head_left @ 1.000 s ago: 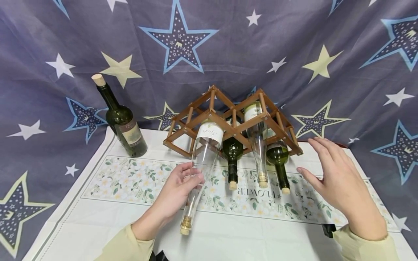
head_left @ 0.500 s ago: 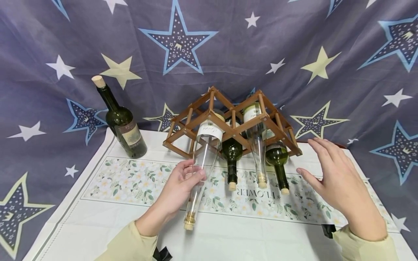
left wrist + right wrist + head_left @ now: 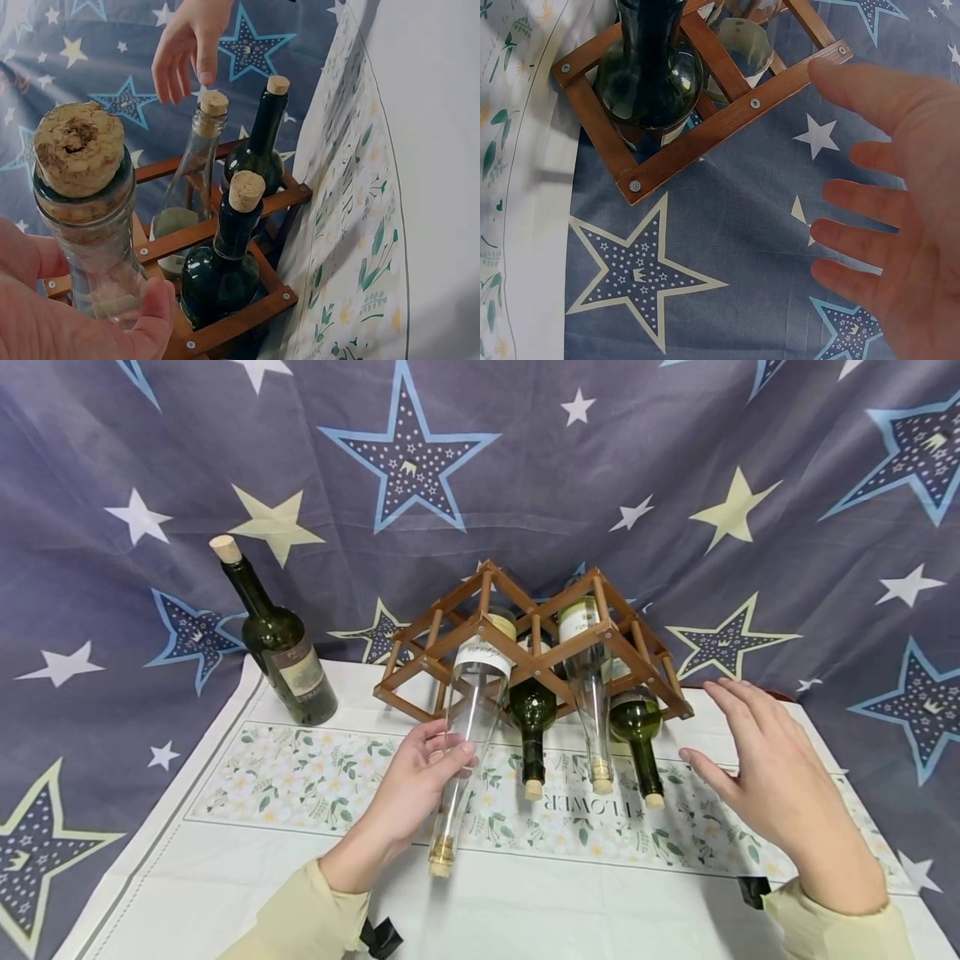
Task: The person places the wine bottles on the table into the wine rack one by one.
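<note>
My left hand (image 3: 423, 777) grips a clear corked wine bottle (image 3: 471, 710) by its lower neck, thumb on one side and fingers on the other. Its labelled base lies inside an upper opening of the wooden wine rack (image 3: 517, 652), and the cork points toward me. In the left wrist view this cork (image 3: 79, 146) looms close, beside the thumb. My right hand (image 3: 780, 768) hovers by the rack's right end with straight fingers, holding nothing. The right wrist view shows its thumb near the rack's wooden bar (image 3: 727, 120).
Also in the rack lie a second clear bottle (image 3: 592, 693) and two green bottles (image 3: 534, 710), necks forward. Another green bottle (image 3: 288, 652) with a cork stands at the left. A floral runner (image 3: 300, 777) crosses the white tabletop; a starry cloth (image 3: 525, 485) hangs behind.
My left hand has pushed the clear bottle further into the rack; its cork end has moved away from me and slightly right. The right hand has stayed almost still.
</note>
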`<state>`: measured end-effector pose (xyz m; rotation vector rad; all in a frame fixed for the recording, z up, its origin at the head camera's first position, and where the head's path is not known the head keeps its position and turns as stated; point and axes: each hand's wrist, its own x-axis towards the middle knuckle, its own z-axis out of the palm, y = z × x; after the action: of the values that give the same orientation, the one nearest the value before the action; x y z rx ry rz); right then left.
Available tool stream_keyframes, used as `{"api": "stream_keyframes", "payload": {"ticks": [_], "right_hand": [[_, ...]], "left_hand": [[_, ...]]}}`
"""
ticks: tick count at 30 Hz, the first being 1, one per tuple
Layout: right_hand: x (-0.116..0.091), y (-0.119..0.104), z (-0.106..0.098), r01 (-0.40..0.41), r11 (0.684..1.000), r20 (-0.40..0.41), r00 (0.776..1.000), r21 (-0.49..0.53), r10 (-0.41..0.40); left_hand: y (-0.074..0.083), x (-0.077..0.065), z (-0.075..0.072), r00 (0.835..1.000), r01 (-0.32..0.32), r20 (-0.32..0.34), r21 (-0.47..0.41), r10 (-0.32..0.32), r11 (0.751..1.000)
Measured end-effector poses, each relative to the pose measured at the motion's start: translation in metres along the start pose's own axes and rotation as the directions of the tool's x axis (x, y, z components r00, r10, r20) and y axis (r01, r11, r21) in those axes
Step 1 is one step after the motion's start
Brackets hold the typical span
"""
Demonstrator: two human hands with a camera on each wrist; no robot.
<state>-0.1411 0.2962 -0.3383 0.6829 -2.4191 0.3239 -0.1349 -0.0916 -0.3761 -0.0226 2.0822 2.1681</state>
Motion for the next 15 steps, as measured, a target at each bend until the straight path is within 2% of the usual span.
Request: {"api": "stream_keyframes", "payload": {"ticks": [8, 15], "right_hand": [[-0.0006, 0.0001, 0.0003, 0.002, 1.0, -0.001, 1.0, -0.005, -0.002], [-0.0006, -0.0001, 0.0003, 0.0, 1.0, 0.003, 1.0, -0.007, 0.0]], "left_hand": [[0.0026, 0.0051, 0.0015, 1.0, 0.011, -0.015, 0.016, -0.011, 1.0], [0.0025, 0.01, 0.0032, 1.0, -0.005, -0.014, 0.008, 0.005, 1.0]]}}
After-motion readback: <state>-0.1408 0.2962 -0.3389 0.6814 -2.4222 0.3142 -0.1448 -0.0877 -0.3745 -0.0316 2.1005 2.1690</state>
